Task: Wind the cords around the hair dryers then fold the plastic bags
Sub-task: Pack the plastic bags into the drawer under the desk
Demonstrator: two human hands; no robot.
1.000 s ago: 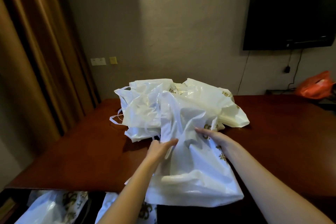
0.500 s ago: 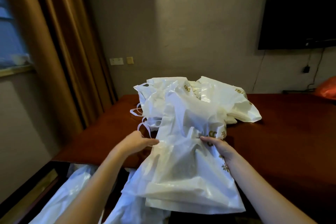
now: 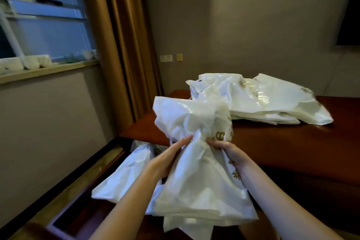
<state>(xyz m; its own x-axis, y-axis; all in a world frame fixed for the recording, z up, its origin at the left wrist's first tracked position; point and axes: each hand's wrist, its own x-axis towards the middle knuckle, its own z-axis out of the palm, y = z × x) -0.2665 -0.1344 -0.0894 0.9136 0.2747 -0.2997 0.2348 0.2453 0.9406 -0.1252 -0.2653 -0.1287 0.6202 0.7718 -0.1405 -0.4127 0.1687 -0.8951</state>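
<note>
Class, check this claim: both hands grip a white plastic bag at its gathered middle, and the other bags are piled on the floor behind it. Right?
Not quite. Both hands, left hand and right hand, do grip the bag, but the head view shows the pile on the table, not the floor.

We cannot see the palm of the left hand point(image 3: 167, 159) or the right hand point(image 3: 228, 152), both sunk into the held bag point(image 3: 196, 173). The pile point(image 3: 259, 99) is blurred, its print unreadable. The TV point(image 3: 349, 25) is cut by the right edge, and cups point(image 3: 37, 61) on the sill are indistinct.
</note>
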